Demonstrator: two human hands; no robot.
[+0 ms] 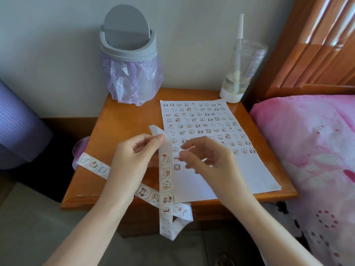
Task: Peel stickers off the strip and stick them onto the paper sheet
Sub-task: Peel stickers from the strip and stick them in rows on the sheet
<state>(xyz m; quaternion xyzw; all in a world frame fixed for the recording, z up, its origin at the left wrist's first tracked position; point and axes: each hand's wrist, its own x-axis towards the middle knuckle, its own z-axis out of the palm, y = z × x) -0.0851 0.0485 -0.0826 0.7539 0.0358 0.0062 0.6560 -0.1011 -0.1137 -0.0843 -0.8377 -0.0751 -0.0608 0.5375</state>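
A long white sticker strip [166, 186] with round cartoon stickers hangs down from my left hand [134, 156], which pinches it near its bare top end. The strip loops off the table's front edge and runs back left across the table corner. My right hand [206, 157] hovers blurred just right of the strip, above the paper sheet [230, 175], fingers apart; whether a sticker sits on a fingertip cannot be told. The white sheet lies on the wooden bedside table [123, 129] and carries several rows of small stickers over its upper part and down its left side.
A grey swing-lid bin [128, 54] with a purple bag stands at the table's back left. A clear bottle [240, 72] with a straw stands at the back right. A pink-covered bed [311, 150] borders the right side; a purple rolled mat [17, 123] is at left.
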